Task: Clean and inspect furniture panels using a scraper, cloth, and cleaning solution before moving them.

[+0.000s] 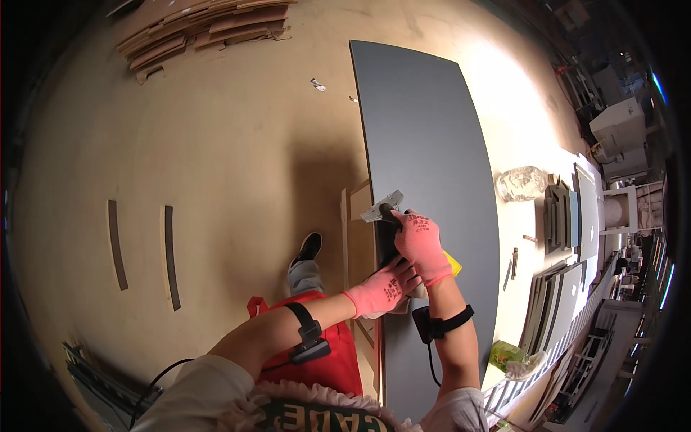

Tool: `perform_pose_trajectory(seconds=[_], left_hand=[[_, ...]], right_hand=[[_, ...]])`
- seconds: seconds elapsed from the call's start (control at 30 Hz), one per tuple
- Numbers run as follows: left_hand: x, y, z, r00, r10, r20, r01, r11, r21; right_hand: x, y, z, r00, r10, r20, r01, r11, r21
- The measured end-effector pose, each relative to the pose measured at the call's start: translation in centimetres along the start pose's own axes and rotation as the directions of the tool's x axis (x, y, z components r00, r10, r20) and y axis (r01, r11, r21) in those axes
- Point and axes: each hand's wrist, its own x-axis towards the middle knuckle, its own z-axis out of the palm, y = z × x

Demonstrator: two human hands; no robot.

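Note:
My right hand (421,241), in a pink glove, is closed around the dark handle of a tool with a flat silver metal plate (382,207). The plate sticks out over the left edge of a long dark grey panel (425,122). My left hand (381,288), gloved alike, is just below and left, its fingers bent in by the right wrist; what they grip is hidden. Between the hands a black part (386,245) shows at the panel's edge. Something yellow (453,264) peeks out beside my right hand, over the panel.
A wooden support (358,205) stands under the panel. Two dark strips (171,258) lie on the floor at left, and flattened cardboard (209,29) is stacked at the far left. Right of the panel are a clear plastic bag (522,183), stacked boards (554,299) and a green packet (506,355).

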Motion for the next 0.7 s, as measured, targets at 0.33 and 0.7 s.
perform_pose_trajectory(seconds=[0.33,0.7], left_hand=[[2.3,-7.6,-3.2,0.935,0.305,-0.182,-0.330,0.936,-0.124],[6.9,-16.9,-10.4,0.981,0.192,-0.003,-0.190,0.970,-0.153]], right_hand=[[3.9,-0.3,-3.2,0.993,0.020,0.116,-0.027,0.998,0.063],[17.5,-1.6,-6.6,0.998,-0.066,0.003,0.065,0.997,0.040]])
